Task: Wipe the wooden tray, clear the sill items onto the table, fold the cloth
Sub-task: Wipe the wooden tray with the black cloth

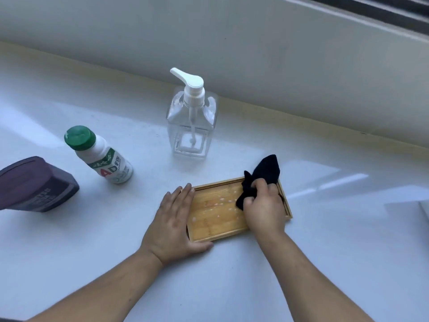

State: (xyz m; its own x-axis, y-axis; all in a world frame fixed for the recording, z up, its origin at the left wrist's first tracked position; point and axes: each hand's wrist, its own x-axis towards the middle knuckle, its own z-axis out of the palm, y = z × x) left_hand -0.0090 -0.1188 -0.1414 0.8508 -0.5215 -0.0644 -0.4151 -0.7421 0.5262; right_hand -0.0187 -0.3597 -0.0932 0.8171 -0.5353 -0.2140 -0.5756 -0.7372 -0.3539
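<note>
White sill [301, 263] under window, glossy. Wooden tray [216, 219] lies flat near front edge, pale droplets on its floor. Left hand [173, 225] spread flat, bracing tray's left end; right hand [263, 205] clenched around dark cloth [267, 173] at right end. Step 1, wiping, under way. Next: sweep cloth leftward across droplets. 2 bottles unmoved.

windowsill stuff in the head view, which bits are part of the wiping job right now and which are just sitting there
In use:
- wooden tray, pale droplets on it
- dark cloth, bunched in the right hand
- left hand, flat on the tray's left end

Standing by, untouched:
- clear pump bottle
- green-capped drink bottle
- purple container
</note>
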